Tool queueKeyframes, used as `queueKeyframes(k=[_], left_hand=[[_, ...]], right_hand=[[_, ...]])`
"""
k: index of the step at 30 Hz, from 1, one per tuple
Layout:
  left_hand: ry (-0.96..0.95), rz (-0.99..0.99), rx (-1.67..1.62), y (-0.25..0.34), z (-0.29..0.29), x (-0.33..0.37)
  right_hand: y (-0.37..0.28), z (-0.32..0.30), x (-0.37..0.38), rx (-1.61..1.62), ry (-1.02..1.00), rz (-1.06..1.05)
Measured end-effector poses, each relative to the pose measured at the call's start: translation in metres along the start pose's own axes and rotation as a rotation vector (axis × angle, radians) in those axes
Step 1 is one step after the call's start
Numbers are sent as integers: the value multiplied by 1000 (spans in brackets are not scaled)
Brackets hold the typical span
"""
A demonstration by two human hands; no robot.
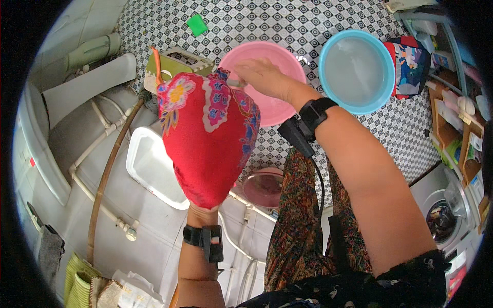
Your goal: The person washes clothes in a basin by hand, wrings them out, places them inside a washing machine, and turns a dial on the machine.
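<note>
A red cloth [205,141] with blue, pink and yellow flower patterns covers my left hand down to the wrist. That hand's fingers are hidden beneath it, and the fabric is drawn fairly smooth over them. My right hand [264,77] reaches in from the right, over the pink basin [280,49], with its fingers bent toward the cloth's upper edge. A small pale thing [234,82] shows between this hand and the cloth; its kind is unclear. Both wrists wear black straps with small devices.
A light blue basin [390,77] of cloudy water stands right of the pink one. At left are a white tub [134,164], a green crate [200,64], pipes and a wooden pole [105,192]. A green square [196,25] lies on the patterned floor. A washing machine [441,208] is at right.
</note>
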State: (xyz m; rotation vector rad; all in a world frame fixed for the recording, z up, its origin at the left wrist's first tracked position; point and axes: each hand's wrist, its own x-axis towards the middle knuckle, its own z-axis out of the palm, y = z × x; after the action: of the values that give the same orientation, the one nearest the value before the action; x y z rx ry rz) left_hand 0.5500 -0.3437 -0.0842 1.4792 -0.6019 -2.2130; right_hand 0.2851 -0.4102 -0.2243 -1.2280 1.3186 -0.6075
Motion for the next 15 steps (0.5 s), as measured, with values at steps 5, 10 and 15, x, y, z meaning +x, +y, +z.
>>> queueKeyframes(k=[5,10,15], left_hand=[[120,-47,176,3,17,-31],[160,-202,-516,0,8,-44],[164,-231,-642,-14,-6,-30]], right_hand=[[38,8,-17,141,-27,338],[37,37,-46,1221,337,382],[-22,26,-41,1879,68,34]])
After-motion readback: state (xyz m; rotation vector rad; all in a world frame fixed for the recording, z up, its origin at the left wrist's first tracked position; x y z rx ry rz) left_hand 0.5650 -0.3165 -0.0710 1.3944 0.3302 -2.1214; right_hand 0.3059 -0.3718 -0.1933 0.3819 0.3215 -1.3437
